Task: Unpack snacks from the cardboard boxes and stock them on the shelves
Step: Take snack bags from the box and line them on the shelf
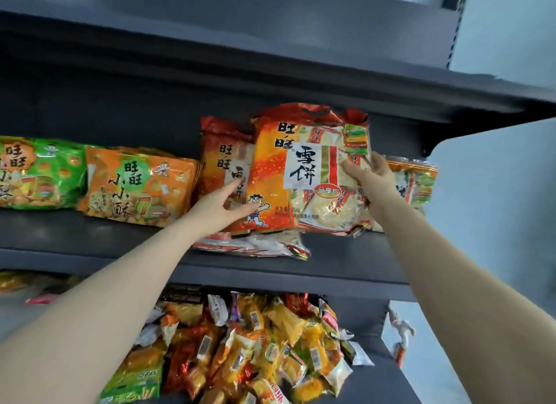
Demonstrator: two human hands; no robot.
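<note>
A large orange and red rice-cracker bag [301,169] stands upright on the dark middle shelf [90,232]. My right hand [371,178] grips its right edge, thumb on the front. My left hand [224,206] lies with straight fingers against the bag's lower left front and the matching bag [224,160] standing behind it. A third such bag [258,245] lies flat beneath them at the shelf's front. No cardboard box is in view.
Left on the same shelf lie an orange snack bag [138,184] and a green one [36,172]. Another cracker pack [415,184] sits behind my right hand. The lower shelf holds a heap of small wrapped snacks [255,343]. An upper shelf [270,73] overhangs.
</note>
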